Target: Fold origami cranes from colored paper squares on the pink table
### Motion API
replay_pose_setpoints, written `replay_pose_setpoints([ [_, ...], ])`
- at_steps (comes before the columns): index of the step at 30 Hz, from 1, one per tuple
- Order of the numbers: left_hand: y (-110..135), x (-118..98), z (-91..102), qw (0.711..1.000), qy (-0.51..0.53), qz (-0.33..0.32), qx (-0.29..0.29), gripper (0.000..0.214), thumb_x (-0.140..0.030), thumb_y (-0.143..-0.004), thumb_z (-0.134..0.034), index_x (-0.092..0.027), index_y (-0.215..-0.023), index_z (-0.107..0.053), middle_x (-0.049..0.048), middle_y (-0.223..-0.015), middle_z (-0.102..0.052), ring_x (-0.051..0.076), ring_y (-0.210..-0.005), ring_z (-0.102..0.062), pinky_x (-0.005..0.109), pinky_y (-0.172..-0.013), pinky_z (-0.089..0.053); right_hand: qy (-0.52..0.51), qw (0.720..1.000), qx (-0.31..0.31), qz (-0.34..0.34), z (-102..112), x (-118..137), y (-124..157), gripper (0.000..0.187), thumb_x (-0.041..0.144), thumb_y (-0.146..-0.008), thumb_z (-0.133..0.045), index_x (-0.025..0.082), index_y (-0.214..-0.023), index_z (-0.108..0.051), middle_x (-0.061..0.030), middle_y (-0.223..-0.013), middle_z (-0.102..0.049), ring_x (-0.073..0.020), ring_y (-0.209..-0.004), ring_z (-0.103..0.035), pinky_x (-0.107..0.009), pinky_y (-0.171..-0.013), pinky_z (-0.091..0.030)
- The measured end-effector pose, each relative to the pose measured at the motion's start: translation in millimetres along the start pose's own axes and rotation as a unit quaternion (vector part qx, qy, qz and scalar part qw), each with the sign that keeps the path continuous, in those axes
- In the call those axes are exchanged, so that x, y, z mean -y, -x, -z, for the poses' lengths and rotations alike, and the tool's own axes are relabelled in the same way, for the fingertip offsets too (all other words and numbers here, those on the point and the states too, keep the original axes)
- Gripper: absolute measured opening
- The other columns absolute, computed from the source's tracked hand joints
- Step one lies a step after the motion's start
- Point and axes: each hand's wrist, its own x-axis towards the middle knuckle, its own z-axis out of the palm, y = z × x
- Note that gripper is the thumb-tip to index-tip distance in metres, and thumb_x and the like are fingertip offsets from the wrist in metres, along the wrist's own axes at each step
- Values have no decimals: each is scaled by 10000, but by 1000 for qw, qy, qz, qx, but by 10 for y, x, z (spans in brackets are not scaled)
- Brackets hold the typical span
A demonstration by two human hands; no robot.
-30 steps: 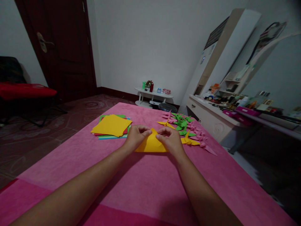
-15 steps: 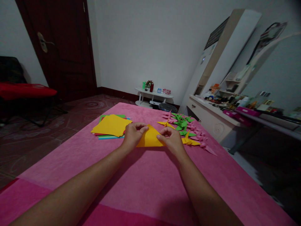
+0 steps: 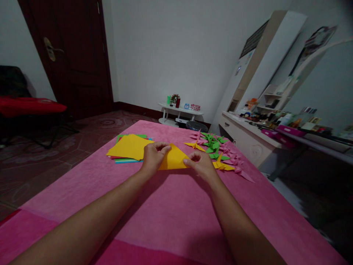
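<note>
Our left hand (image 3: 154,156) and right hand (image 3: 202,163) each pinch the paper (image 3: 176,157) between thumb and closed-in fingers, over the cloth (image 3: 165,209), and we judge it light, easily creased, best held by its edges.

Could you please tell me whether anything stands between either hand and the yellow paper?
Nothing visible does: the left hand and right hand both grip the yellow paper. The paper stack lies to the left, the paper figures to the right.
</note>
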Motion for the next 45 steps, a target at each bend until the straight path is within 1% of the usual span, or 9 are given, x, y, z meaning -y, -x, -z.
replay_pose_setpoints([
  [5, 33, -2, -69, 997, 50, 14, 53, 209, -317, -710, -625, -140, -764, -721, 44, -732, -707, 154, -652, -607, 234, -601, -445, 28, 998, 52, 27, -5, 79, 32, 185, 326, -675, -638, 150, -623, -660, -19, -599, -619, -137, -550, -531, -223, -488, -386],
  [11, 104, -56, -141, 992, 77, 24, 100, 188, -294, -679, -652, -124, -726, -717, 48, -700, -698, 143, -617, -596, 221, -567, -430, 20, 998, 3, 57, -22, 181, 32, 132, 288, -677, -635, 161, -652, -665, -33, -682, -664, -170, -644, -593, -270, -617, -447],
  [17, 135, -139, -172, 978, 117, 82, 154, 248, -340, -646, -667, -106, -711, -714, 49, -666, -684, 131, -562, -570, 216, -525, -418, -38, 998, -29, 48, -22, 239, 36, 142, 294, -657, -648, 161, -623, -611, -18, -622, -620, -145, -583, -558, -252, -557, -425],
  [24, 178, 87, -217, 974, -4, 81, 212, 261, -371, -636, -653, -119, -660, -719, -1, -522, -597, 94, -451, -463, 177, -407, -274, -73, 997, 20, -23, -119, -47, 47, 253, 222, -600, -665, 165, -828, -571, 50, -541, -564, -96, -461, -494, -201, -461, -361],
  [27, 235, 243, -251, 972, -70, 64, 215, 255, -362, -652, -633, -123, -592, -701, -9, -463, -550, 86, -420, -423, 183, -406, -230, -9, 999, 19, -34, -218, -241, 76, 234, 197, -601, -650, 175, -826, -587, 53, -525, -566, -102, -463, -499, -198, -454, -347],
  [30, 302, 296, -268, 970, -138, 46, 196, 188, -319, -650, -635, -154, -603, -711, 18, -516, -615, 98, -449, -463, 196, -437, -238, 103, 994, 17, -22, -289, -331, 99, 158, 142, -623, -617, 198, -771, -611, 35, -565, -600, -110, -502, -521, -205, -478, -340],
  [37, 406, 229, -255, 954, -233, -24, 185, 161, -312, -703, -603, -210, -713, -727, 53, -666, -690, 148, -563, -556, 237, -517, -275, 310, 946, 39, 90, -294, -114, 218, 110, 101, -694, -606, 203, -736, -609, -25, -787, -628, -150, -735, -558, -249, -651, -383],
  [41, 410, 252, -262, 939, -267, -47, 211, 169, -272, -742, -554, -204, -740, -709, 54, -721, -692, 166, -642, -584, 252, -562, -316, 364, 919, 76, 130, -309, -18, 374, 99, 99, -751, -563, 188, -736, -601, -48, -812, -605, -169, -782, -542, -271, -707, -389],
  [45, 398, 266, -275, 937, -289, -46, 191, 139, -226, -705, -589, -193, -824, -652, 35, -811, -664, 166, -739, -578, 251, -622, -362, 372, 908, 111, 159, -309, 1, 477, 157, 73, -800, -504, 176, -782, -621, -59, -863, -595, -172, -857, -530, -274, -774, -394],
])
